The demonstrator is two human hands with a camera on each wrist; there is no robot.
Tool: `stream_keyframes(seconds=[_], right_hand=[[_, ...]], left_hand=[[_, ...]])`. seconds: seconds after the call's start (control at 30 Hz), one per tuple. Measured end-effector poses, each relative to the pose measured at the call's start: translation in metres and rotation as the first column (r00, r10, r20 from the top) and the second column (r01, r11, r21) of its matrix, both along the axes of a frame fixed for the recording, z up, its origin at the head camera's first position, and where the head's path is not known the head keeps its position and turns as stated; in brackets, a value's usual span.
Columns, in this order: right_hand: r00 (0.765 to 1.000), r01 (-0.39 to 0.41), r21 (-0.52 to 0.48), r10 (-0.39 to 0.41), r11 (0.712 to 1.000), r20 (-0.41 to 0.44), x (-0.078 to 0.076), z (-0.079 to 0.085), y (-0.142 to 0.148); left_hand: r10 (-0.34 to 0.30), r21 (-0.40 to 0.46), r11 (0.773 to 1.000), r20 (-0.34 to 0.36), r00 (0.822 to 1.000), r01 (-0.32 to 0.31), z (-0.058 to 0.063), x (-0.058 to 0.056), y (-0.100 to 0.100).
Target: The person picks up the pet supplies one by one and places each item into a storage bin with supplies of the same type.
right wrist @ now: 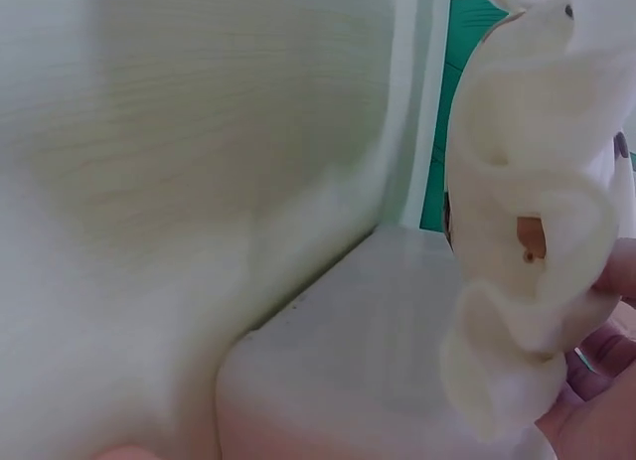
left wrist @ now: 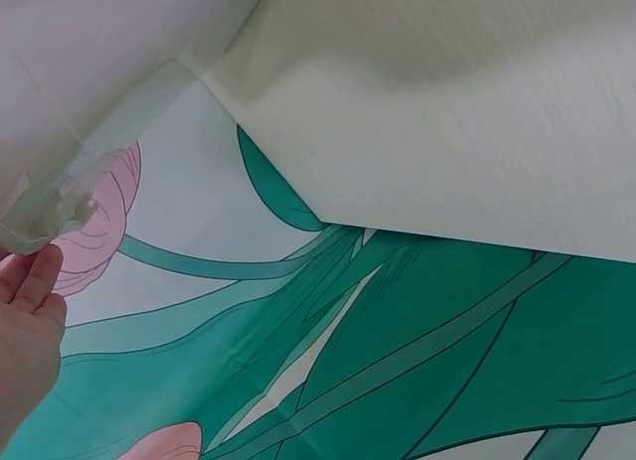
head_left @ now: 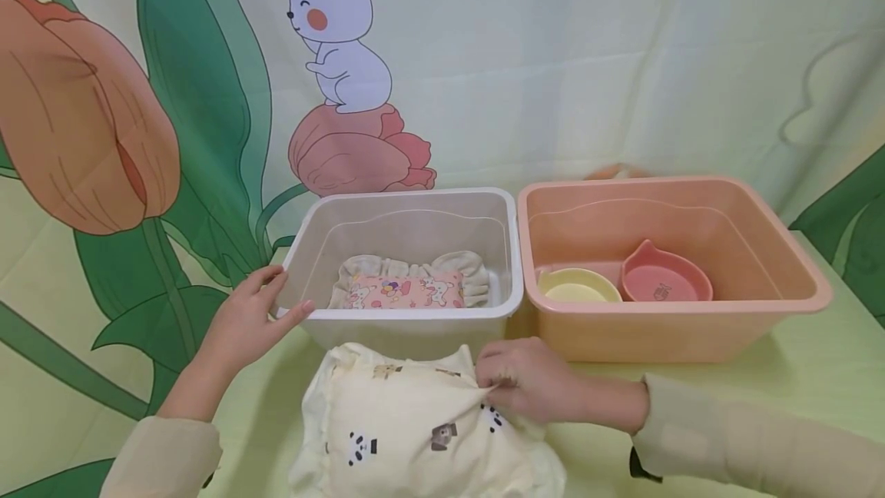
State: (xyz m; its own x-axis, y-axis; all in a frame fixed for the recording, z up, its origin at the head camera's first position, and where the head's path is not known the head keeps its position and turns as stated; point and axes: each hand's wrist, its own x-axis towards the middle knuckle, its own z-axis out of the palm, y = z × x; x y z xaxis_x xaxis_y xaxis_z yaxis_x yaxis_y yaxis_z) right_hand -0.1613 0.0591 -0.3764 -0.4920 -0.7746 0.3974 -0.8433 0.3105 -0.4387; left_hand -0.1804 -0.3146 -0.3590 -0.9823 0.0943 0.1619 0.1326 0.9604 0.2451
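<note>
My left hand (head_left: pixel 242 321) holds the front left corner of a white plastic bin (head_left: pixel 415 314), thumb at the front rim and fingers along the left side. In the left wrist view, the fingertips (left wrist: pixel 42 266) meet the rim's edge. My right hand (head_left: pixel 528 381) pinches the upper right part of a cream ruffled pillow (head_left: pixel 408 413) printed with pandas and other animals. This pillow is in front of the white bin; its ruffled edge (right wrist: pixel 517 321) shows in the right wrist view. Inside the bin lies a smaller pink rabbit-print pillow (head_left: pixel 404 290) with a beige ruffle.
A pink-orange bin (head_left: pixel 684 333) stands right beside the white one. It contains a yellow dish (head_left: pixel 581 283) and a pink dish (head_left: pixel 665 277). Both bins stand on a pale green surface (head_left: pixel 263 406), before a hanging cloth (head_left: pixel 553 60) with printed tulips and a rabbit.
</note>
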Motion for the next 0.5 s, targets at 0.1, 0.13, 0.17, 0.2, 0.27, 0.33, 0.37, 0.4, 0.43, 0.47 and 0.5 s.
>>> stream_keyframes(seconds=[0.1, 0.13, 0.17, 0.2, 0.27, 0.33, 0.37, 0.4, 0.43, 0.47, 0.5], right_hand=[[1.0, -0.022, 0.004, 0.022, 1.0, 0.002, -0.002, 0.007, 0.002], [1.0, -0.029, 0.003, 0.029, 1.0, 0.003, -0.002, 0.01, 0.002], [0.999, -0.036, 0.001, 0.036, 0.999, 0.012, -0.003, 0.013, 0.003], [0.999, -0.042, -0.002, 0.042, 0.999, 0.018, -0.004, 0.015, 0.003], [0.998, -0.047, -0.005, 0.047, 0.999, 0.031, -0.004, 0.021, 0.004], [0.998, -0.047, 0.001, 0.047, 0.999, 0.05, -0.005, 0.027, 0.006], [0.997, -0.048, 0.002, 0.048, 0.999, 0.061, -0.006, 0.029, 0.006], [0.997, -0.044, 0.009, 0.043, 0.999, 0.066, -0.006, 0.031, 0.006], [0.996, -0.041, 0.013, 0.039, 0.999, 0.08, -0.006, 0.033, 0.007], [0.995, -0.039, 0.018, 0.037, 0.999, 0.097, -0.007, 0.035, 0.007], [0.995, -0.034, 0.024, 0.032, 0.999, 0.1, -0.007, 0.036, 0.008]], left_hand=[[-0.005, -0.009, 1.0, -0.01, 1.0, 0.005, 0.0, -0.001, 0.0], [-0.006, -0.011, 1.0, -0.012, 1.0, 0.006, 0.0, -0.001, 0.0], [-0.007, -0.011, 1.0, -0.013, 1.0, 0.007, 0.0, -0.001, 0.0], [-0.007, -0.009, 1.0, -0.013, 1.0, 0.006, 0.0, 0.0, 0.0], [-0.009, -0.007, 1.0, -0.014, 1.0, 0.009, 0.0, 0.0, 0.0], [-0.011, -0.006, 1.0, -0.017, 1.0, 0.011, 0.0, 0.0, 0.0], [-0.013, -0.007, 1.0, -0.02, 1.0, 0.013, 0.0, 0.0, 0.001], [-0.012, -0.008, 1.0, -0.02, 1.0, 0.012, 0.0, 0.0, 0.0], [-0.013, -0.011, 1.0, -0.021, 1.0, 0.013, 0.0, 0.0, 0.001], [-0.012, -0.013, 1.0, -0.022, 1.0, 0.012, 0.0, 0.0, 0.001], [-0.012, -0.015, 1.0, -0.023, 1.0, 0.012, 0.0, 0.0, 0.001]])
